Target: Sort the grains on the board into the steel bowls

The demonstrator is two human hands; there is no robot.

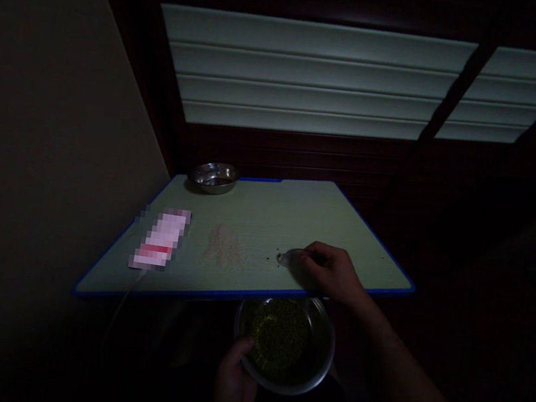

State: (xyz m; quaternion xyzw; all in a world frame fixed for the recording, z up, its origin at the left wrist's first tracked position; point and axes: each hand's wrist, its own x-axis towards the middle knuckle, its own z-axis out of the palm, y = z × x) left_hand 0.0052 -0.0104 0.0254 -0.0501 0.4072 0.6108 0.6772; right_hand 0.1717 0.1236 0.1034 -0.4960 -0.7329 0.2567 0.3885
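My left hand (236, 381) grips the rim of a metal bowl (321, 363), thumb over the edge, just below the table's near side. Small green beans (280, 334) lie in that bowl. Over the table, my right hand (331, 269) is closed on what looks like a spoon (292, 256), its pale end down at the surface. A few dark specks, perhaps loose beans, lie around that tip. To the left of it, a thin patch of pale grains (225, 246) is spread on the tabletop.
The pale green table (292, 208) has a blue edge. A second metal bowl (213, 178) stands at its back left corner. At the left lies a blurred-out phone (161, 239) with a cable. Behind is a dark wooden front with white slats (311, 76); a wall rises left.
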